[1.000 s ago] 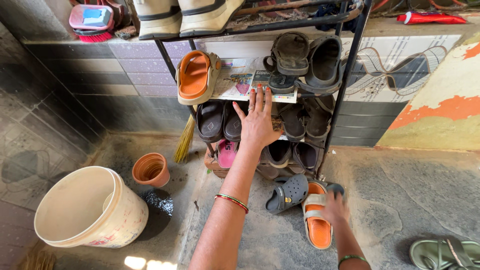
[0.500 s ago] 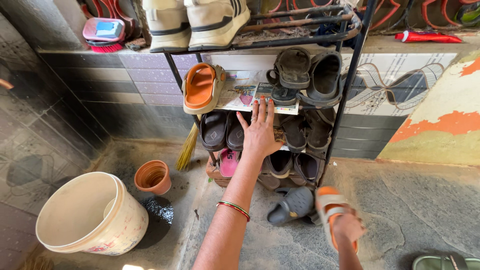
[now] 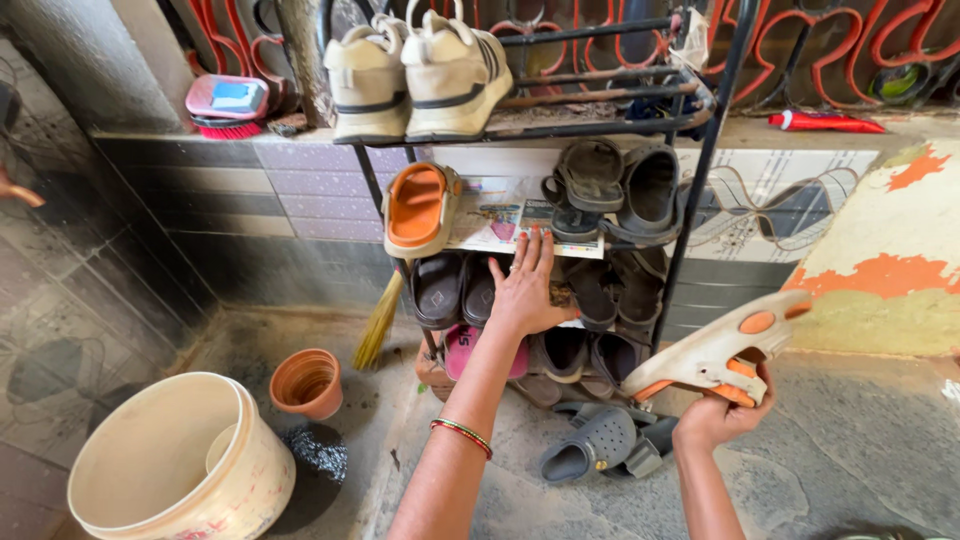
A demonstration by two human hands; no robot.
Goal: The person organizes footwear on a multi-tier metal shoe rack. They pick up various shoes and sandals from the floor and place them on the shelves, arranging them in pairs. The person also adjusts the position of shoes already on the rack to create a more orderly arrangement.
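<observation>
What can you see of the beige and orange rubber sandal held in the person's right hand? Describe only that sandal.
The beige and orange rubber sandal is lifted off the floor, turned sole-up, so its pale underside with orange patches shows. It looks like moulded rubber, worn and slightly dirty. It lies tilted, one end rising to the right. The right hand grips its lower edge from beneath. It hangs just right of the black metal shoe rack, touching nothing else.

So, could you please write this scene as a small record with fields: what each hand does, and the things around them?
left hand: flat, fingers spread, resting on the newspaper at the middle shelf of the shoe rack
right hand: holds an orange and cream sandal up, sole facing the camera
matching sandal: leans on the same shelf, left end
top shelf: pair of cream sneakers
floor: grey clog, terracotta pot, cream bucket
</observation>
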